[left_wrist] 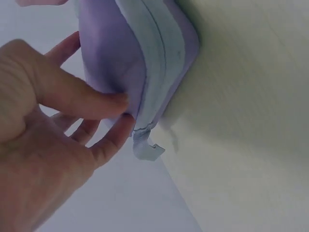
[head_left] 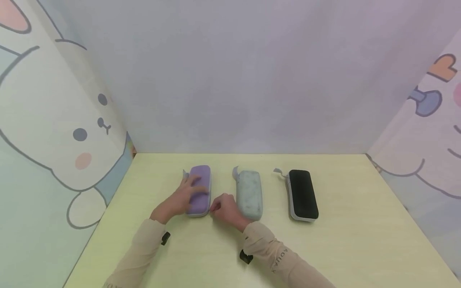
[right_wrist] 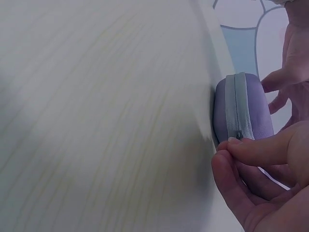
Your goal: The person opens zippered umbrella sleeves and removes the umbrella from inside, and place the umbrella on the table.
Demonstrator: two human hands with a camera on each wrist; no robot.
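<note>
A purple zip case lies on the table, with a pale zipper band round its side and a grey fabric loop at its far end. My left hand rests over the case with spread fingers touching its top. In the left wrist view, the thumb and a finger press close to the loop end. My right hand is at the case's near right corner. Its thumb and forefinger pinch the zipper pull, mostly hidden by the fingertips, beside the small dark slider. The zipper seam beyond the slider looks closed.
A pale grey-green case lies just right of my right hand, its strap pointing away. Further right lies a case with a black top and white sides. The light wooden table meets a plain curtain behind and cartoon-printed curtains at the sides.
</note>
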